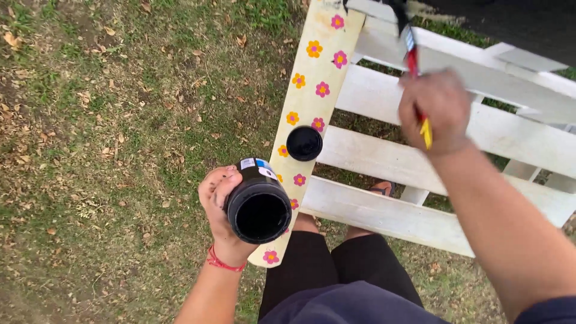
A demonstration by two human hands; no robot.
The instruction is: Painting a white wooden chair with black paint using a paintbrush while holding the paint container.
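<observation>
The left hand (219, 207) is wrapped around an open jar (259, 201) of black paint, tilted so its mouth faces up toward the camera; a red band sits on that wrist. Just above the jar, resting on the flowered plank (312, 114), lies the jar's black lid (304, 143), off and set aside. The right hand (436, 111) is raised well to the right of the jar, fist closed around a brush (414, 60) with a red and yellow handle, its dark bristles pointing up and away from the hand toward a black surface (516, 24) at the top edge. That surface reads as already painted black, though only a corner of it shows, so how much of it is covered I cannot tell. Below and around the right hand, the white slats (384, 96) carry no black at all, and the plank near the left hand keeps its cream ground with pink and orange flowers untouched. Judging from this, the painting is under way but far from finished if the slats are meant to go black: the jar is open, the brush looks loaded, and most of the woodwork in view is bare of black. Grass and dry leaves lie left of the left hand; the person's dark shorts and a sandalled foot show below the slats
</observation>
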